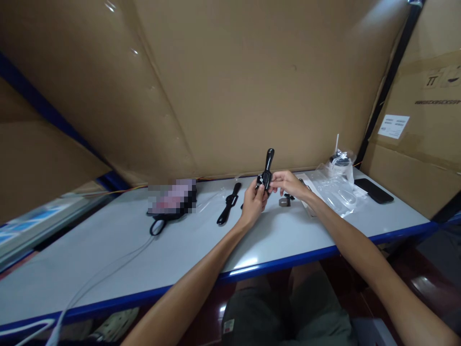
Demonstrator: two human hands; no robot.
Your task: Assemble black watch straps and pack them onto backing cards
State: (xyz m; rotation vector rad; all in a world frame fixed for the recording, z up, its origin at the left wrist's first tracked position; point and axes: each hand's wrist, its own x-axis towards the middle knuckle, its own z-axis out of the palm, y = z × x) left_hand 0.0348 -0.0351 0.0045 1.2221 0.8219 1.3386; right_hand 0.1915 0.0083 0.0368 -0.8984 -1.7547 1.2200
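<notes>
My left hand (254, 202) is closed around the lower end of a black watch strap (267, 166) that stands upright above the white table (180, 250). My right hand (286, 182) pinches the same strap from the right, at its lower part. A second black strap (228, 204) lies flat on the table just left of my hands. A small grey piece (284, 202) sits on the table below my right hand.
Clear plastic bags (336, 192) lie at the right with a small black item (339, 158) on top. A black phone (373, 190) lies further right. A blurred pouch (172, 199) and a white cable (108, 274) are at the left. Cardboard boxes stand behind.
</notes>
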